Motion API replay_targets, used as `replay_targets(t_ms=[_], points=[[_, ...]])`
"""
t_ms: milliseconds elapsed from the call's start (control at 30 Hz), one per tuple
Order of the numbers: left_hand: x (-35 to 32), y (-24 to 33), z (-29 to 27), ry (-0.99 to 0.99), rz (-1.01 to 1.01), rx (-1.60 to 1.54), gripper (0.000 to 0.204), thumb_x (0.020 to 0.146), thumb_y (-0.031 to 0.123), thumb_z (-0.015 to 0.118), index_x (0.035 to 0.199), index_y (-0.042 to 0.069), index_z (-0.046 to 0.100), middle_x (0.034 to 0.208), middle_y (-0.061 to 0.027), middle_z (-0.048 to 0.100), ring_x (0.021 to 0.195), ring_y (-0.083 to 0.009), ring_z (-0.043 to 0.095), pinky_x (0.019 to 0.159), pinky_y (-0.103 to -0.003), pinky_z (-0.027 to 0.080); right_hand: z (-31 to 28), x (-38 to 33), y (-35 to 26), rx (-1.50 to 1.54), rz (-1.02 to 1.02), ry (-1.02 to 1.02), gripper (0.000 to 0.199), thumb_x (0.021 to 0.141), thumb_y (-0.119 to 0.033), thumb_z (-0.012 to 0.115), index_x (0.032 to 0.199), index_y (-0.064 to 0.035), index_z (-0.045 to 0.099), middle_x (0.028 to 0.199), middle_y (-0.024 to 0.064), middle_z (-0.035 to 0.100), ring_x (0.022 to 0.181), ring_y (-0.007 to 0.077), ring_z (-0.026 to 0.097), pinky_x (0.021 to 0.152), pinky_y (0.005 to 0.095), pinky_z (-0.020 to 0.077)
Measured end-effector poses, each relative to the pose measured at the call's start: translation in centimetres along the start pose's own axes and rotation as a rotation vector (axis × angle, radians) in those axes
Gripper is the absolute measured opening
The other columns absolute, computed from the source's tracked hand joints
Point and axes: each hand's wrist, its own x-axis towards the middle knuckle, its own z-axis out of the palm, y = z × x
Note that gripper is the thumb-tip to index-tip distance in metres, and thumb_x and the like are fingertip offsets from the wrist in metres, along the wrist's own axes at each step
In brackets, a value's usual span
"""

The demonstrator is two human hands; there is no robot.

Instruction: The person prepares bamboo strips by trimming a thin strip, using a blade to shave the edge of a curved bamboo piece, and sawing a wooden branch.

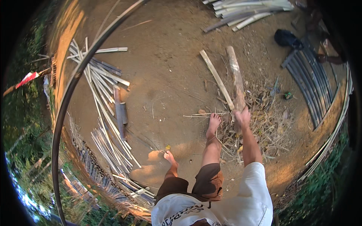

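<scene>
Has the right hand point(243, 117) at 3 o'clock, with fingers closed, seeming to grip the lower end of a pale split bamboo strip point(215, 77). Has this strip pointing from the hand toward 1 o'clock, slanting away from a brown log point(234, 71). Has the log at 2 o'clock, passing under the same hand; cannot tell if gripping also the log. Cannot tell about the fingers of the left hand, being out of view. Stands barefoot on brown soil point(169, 67), with the right foot point(214, 122) just beside a heap of dry plant litter point(271, 128) between 3 and 4 o'clock. Has at 9 o'clock two dark bamboo tubes point(117, 107), near a loose spread of pale bamboo strips point(96, 77). Has at 1 o'clock, well apart, another bamboo pile point(247, 12), and between 2 and 3 o'clock dark bamboo poles point(309, 83), near a second person point(333, 59) in shadow.
</scene>
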Motion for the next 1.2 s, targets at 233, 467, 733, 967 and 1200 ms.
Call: replay_targets(t_ms=[233, 467, 733, 967, 1200], points=[[-0.1, 2.5, 6.8, 0.071, 0.149, -0.293, 0.026, 0.084, 0.006, 0.071, 0.108, 0.0, 0.062, 0.073, -0.0017, 0.057, 0.057, -0.0115, 0.051, 0.051, -0.027, 0.044, -12.9, -27.7, -13.8, 0.404, -0.623, -0.059, 0.081, 0.07, -0.025, 0.085, 0.134, 0.0032, 0.044, 0.105, 0.0215, 0.07, 0.096, 0.0273, 0.069, 0.085, 0.0361, 0.0527], [8.2, 3.8, 11.0, -0.227, 0.24, -0.753, 0.041, 0.08, 0.006, 0.08, 0.11, -0.003, 0.055, 0.084, -0.0084, 0.067, 0.069, -0.0173, 0.067, 0.064, -0.028, 0.057, -20.9, -53.7, -33.2, 0.163, -1.177, -0.1, 0.067, 0.062, -0.011, 0.076, 0.12, 0.002, 0.046, 0.093, 0.0178, 0.067, 0.084, 0.0263, 0.067, 0.08, 0.0362, 0.0528], [10.3, 1.8, 8.8, -0.349, 0.264, -0.777, 0.033, 0.076, 0.012, 0.08, 0.099, -0.001, 0.061, 0.072, -0.0048, 0.066, 0.056, -0.0114, 0.06, 0.055, -0.029, 0.049, -18.6, -83.4, -43.5, -0.105, -1.761, -0.113, 0.067, 0.07, -0.02, 0.081, 0.125, 0.0042, 0.052, 0.101, 0.0172, 0.071, 0.092, 0.0215, 0.069, 0.084, 0.0339, 0.0528], [12.7, 8.7, 10.0, -0.29, 0.579, -0.775, 0.034, 0.077, 0.013, 0.081, 0.1, -0.003, 0.061, 0.072, -0.0056, 0.069, 0.056, -0.0118, 0.063, 0.053, -0.028, 0.049, -21.0, -99.1, -46.0, 0.153, -2.095, 0.143, 0.061, 0.073, -0.018, 0.081, 0.123, 0.0028, 0.053, 0.103, 0.0124, 0.069, 0.095, 0.017, 0.065, 0.087, 0.0325, 0.0504], [10.5, 14.0, 6.7, -0.257, 0.67, -0.666, 0.033, 0.075, 0.017, 0.079, 0.097, 0.0, 0.062, 0.074, -0.016, 0.07, 0.069, -0.0349, 0.07, 0.065, -0.04, 0.053, -25.3, -98.2, -42.8, -0.547, -1.71, 0.6, 0.049, 0.067, -0.02, 0.073, 0.109, -0.0006, 0.055, 0.084, 0.0209, 0.069, 0.083, 0.0386, 0.07, 0.076, 0.0431, 0.0529]])
